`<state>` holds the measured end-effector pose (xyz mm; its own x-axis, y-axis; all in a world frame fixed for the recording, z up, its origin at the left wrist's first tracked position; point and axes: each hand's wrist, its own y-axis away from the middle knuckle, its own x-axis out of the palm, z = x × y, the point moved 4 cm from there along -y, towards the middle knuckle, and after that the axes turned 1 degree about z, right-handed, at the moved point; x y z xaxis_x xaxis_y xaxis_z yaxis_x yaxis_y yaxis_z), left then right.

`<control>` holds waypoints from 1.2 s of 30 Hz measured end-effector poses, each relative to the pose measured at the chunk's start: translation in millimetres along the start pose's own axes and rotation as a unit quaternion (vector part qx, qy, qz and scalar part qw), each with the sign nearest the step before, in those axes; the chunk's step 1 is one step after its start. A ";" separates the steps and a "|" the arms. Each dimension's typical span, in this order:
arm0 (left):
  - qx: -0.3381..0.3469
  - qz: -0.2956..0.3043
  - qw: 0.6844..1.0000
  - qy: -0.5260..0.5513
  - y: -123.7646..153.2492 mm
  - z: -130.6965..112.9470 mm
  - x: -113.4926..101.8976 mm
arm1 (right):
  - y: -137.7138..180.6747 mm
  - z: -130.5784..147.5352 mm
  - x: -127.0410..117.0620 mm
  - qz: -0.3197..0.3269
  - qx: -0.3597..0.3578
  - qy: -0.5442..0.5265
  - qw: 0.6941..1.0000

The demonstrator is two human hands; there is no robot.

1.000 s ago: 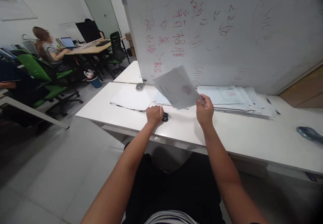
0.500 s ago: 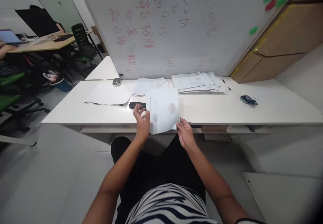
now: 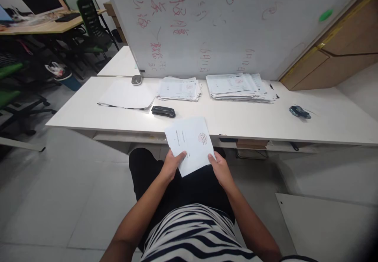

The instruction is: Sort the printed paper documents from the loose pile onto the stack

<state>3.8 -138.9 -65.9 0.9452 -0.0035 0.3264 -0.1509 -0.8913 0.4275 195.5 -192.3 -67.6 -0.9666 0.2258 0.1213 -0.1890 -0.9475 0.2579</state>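
Observation:
Between my hands, above my lap at the desk's front edge, is a sheet of paper [image 3: 193, 146] with printed lines and a red round stamp; whether it is one sheet or several I cannot tell. My left hand [image 3: 172, 164] grips its lower left edge, thumb on top. At the lower right edge, my right hand [image 3: 219, 166] pinches it the same way, fingers hidden underneath. Just beyond the paper a black stapler [image 3: 163, 111] lies on the white desk [image 3: 236, 124]. Behind it sits a smaller stack of printed papers [image 3: 177, 88], with a larger stack [image 3: 233, 85] to its right.
Blank white sheets [image 3: 125, 95] and a grey computer mouse [image 3: 136, 80] are at the left of the desk. A dark small object [image 3: 299, 112] lies at the right. A whiteboard [image 3: 189, 53] rises along the back, beside cardboard boxes [image 3: 310, 67].
My left hand, loose beside the paper before, now grips its edge. The paper has come back towards my lap, uncovering the stapler and the smaller stack. The camera view has tilted down.

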 end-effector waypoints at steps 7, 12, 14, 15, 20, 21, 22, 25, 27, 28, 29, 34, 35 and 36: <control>0.030 0.008 0.996 -0.079 8.6 -4.4 8.9 | -5.1 14.7 -13.3 -0.018 0.016 -0.097 0.995; 0.107 0.005 0.989 -0.097 11.6 -27.2 30.3 | -4.9 38.9 -8.1 -0.045 -0.031 -0.186 0.981; 0.138 0.015 0.985 -0.103 8.6 -39.5 44.0 | -5.3 45.1 4.2 -0.027 -0.054 -0.227 0.972; 0.149 0.022 0.983 -0.104 6.2 -44.8 51.2 | -6.7 47.6 10.9 -0.017 -0.064 -0.236 0.969; 0.155 0.091 0.982 -0.058 -14.0 -61.1 72.3 | -30.0 68.5 11.5 -0.079 -0.116 -0.183 0.973; 0.180 0.095 0.978 -0.036 -18.4 -66.9 69.1 | -36.7 75.4 1.9 -0.117 -0.138 -0.158 0.971; 0.213 0.090 0.973 -0.015 -22.6 -74.4 63.0 | -43.5 82.4 -9.7 -0.156 -0.162 -0.131 0.966; 0.295 0.049 0.954 -0.025 -32.5 -100.6 36.8 | -64.6 98.1 -40.9 -0.182 -0.207 -0.054 0.960; 0.307 0.032 0.943 -0.126 -37.0 -115.7 24.5 | -77.8 99.5 -50.9 -0.140 -0.189 -0.010 0.972; 0.305 0.029 0.934 -0.185 -38.7 -121.3 21.0 | -82.9 98.0 -52.1 -0.115 -0.175 0.008 0.978; 0.300 0.028 0.924 -0.237 -40.3 -125.4 19.3 | -86.7 95.8 -51.0 -0.093 -0.163 0.024 0.982; 0.289 0.030 0.904 -0.313 -50.6 -125.0 23.5 | -93.0 85.3 -28.3 -0.046 -0.168 0.036 0.984; 0.294 0.026 0.903 -0.313 -53.0 -122.2 24.7 | -93.3 84.0 -23.8 -0.048 -0.178 0.024 0.983; 0.300 0.023 0.900 -0.314 -55.2 -118.8 25.6 | -93.4 82.9 -20.0 -0.053 -0.188 0.010 0.981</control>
<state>2.0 -36.0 19.1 0.9476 -0.1339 -0.2901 -0.1881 -0.9677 -0.1679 246.9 -89.5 -14.7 -0.9407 0.3261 0.0934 -0.3350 -0.9364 -0.1047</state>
